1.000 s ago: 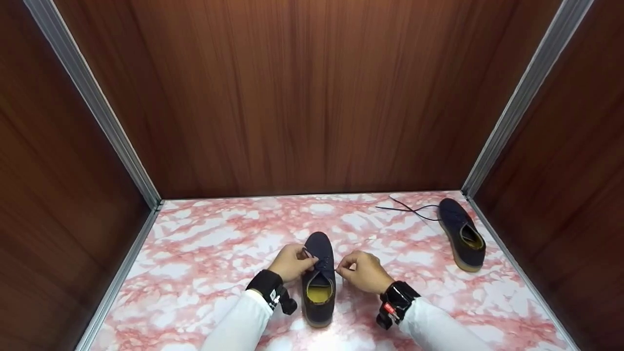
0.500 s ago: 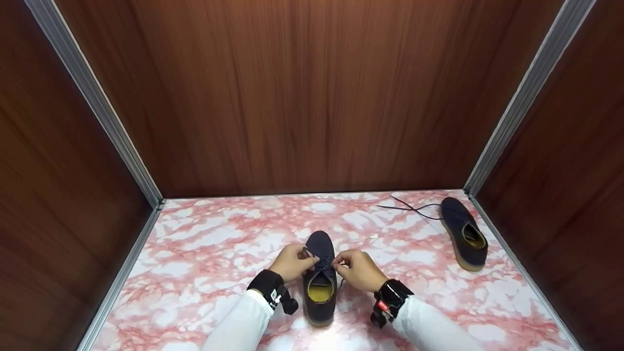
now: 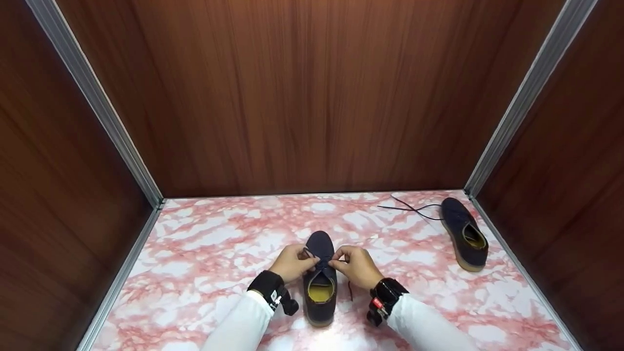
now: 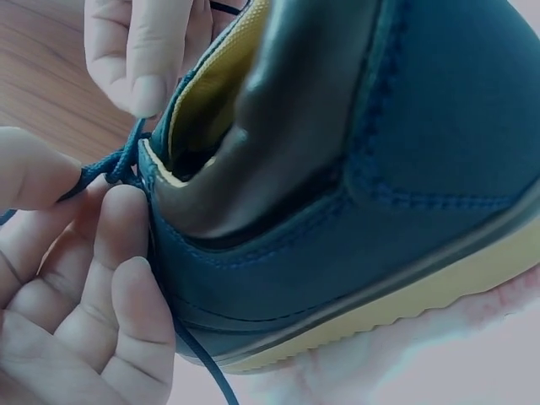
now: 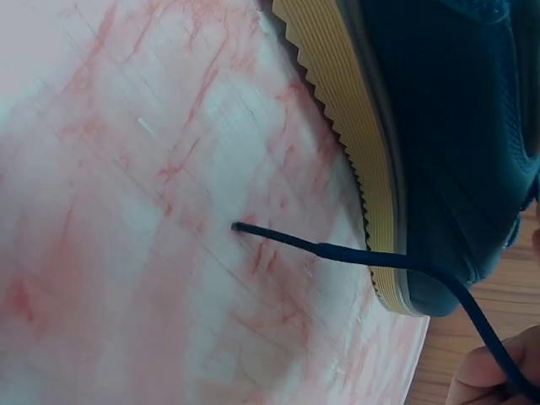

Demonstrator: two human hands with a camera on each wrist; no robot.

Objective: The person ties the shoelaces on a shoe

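A dark navy lace-up shoe (image 3: 320, 242) with a yellow lining stands on the table, toe pointing away from me. At its left side my left hand (image 3: 291, 263) pinches a shoelace (image 4: 105, 169) between thumb and forefinger, beside the shoe's opening. My right hand (image 3: 357, 265) is over the right edge of the lacing, thumb and forefinger pinching the lace close to the knot. A free lace end (image 5: 346, 254) hangs down beside the pale ribbed sole (image 5: 325, 101) in the right wrist view. Fingers hide part of the knot.
A matching shoe (image 3: 458, 229) stands at the far right, its loose shoelace (image 3: 412, 208) stretched out to the left. Brown wood-grain panels (image 3: 312, 97) wall the back and both sides. Red-and-white marbled covering (image 3: 209, 243) lies on the table.
My right hand has moved left and inward, from beside the shoe to the knot. A lace end now hangs down on the right. My left hand stays in place.
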